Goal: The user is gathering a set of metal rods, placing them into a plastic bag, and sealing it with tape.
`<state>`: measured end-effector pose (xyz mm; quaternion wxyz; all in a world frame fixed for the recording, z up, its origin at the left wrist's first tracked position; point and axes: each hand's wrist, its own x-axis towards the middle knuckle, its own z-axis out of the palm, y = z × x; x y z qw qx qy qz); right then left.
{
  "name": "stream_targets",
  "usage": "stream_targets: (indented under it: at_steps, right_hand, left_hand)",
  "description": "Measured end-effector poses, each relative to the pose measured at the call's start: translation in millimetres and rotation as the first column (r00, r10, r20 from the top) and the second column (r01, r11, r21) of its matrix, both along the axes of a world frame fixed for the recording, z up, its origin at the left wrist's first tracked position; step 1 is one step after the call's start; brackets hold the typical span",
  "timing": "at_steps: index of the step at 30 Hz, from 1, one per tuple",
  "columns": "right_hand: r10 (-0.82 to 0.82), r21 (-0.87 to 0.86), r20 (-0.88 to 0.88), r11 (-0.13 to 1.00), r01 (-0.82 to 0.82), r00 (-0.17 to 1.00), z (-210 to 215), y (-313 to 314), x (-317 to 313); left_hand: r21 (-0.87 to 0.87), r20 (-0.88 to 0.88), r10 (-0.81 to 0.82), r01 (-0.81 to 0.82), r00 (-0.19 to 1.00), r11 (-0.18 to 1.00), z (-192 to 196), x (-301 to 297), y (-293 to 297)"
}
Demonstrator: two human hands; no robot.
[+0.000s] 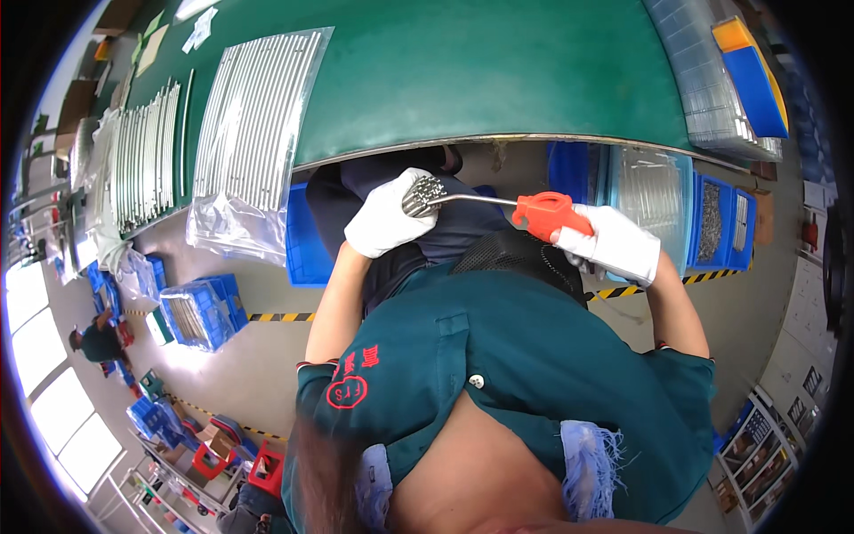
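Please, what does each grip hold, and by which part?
The left grip holds metal rods near their visible ends; the right grip, a red air gun by its handle.

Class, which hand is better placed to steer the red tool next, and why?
Probably the right hand: it grips the red tool, while the left hand holds the bundled metal pieces.

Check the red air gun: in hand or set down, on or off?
In hand: the right hand grips the red air gun, its nozzle aimed at the metal bundle in the left hand. On or off: cannot tell.
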<state>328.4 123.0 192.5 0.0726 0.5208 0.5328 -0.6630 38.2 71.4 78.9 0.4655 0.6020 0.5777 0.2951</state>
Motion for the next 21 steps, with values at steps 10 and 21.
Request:
stream_targets:
  at_steps: [10, 21]
  right_hand:
    - [0.022, 0.155, 0.172, 0.987, -0.049, 0.985, -4.4, 4.1, 1.7]
    - [0.023, 0.099, 0.142, 0.994, -0.037, 0.990, -7.7, 4.1, 8.2]
  left_hand:
    - [0.011, -0.032, -0.015, 0.015, 0.999, 1.000, 2.6, 1.0, 1.6]
    - [-0.005, -0.031, -0.024, 0.024, 0.999, 1.000, 1.7, -1.0, 3.5]
